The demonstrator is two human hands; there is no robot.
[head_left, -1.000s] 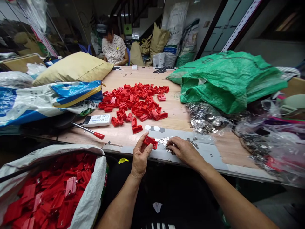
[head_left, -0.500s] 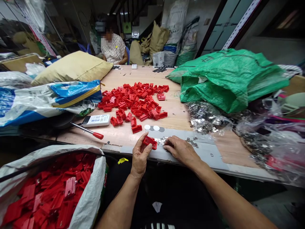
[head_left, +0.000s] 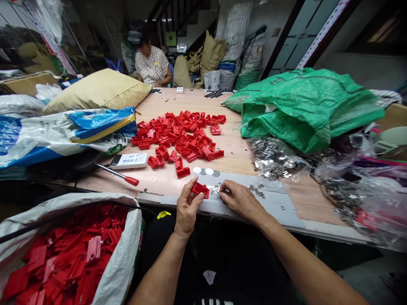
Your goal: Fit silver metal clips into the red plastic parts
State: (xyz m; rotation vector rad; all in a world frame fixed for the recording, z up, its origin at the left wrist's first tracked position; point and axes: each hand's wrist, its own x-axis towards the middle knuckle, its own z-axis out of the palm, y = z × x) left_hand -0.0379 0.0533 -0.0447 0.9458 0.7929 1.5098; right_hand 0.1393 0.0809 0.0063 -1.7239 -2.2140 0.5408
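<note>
Between the thumb and fingers of my left hand (head_left: 187, 207) is a red plastic housing (head_left: 200, 189), tilted over the table's front edge. My right hand (head_left: 237, 197) is just to its right, fingertips pinched together low over small metal pieces (head_left: 213, 188) on a grey sheet (head_left: 273, 207). Whatever sits in that pinch is hidden by the fingers. More small metal pieces (head_left: 257, 190) lie right of this hand. Beyond both hands spreads a heap of red plastic housings (head_left: 181, 133).
An open white sack (head_left: 135, 224) of red parts stands at lower left. A lever with a red handle (head_left: 131, 181) juts near a white device (head_left: 130, 161). Clear bags of metal pieces (head_left: 273, 159) and a green sack (head_left: 305, 106) are at right. A person (head_left: 152, 63) sits across the table.
Both hands stay almost in place, the left still holding the red housing. The right fingers have shifted very slightly at the metal pieces.
</note>
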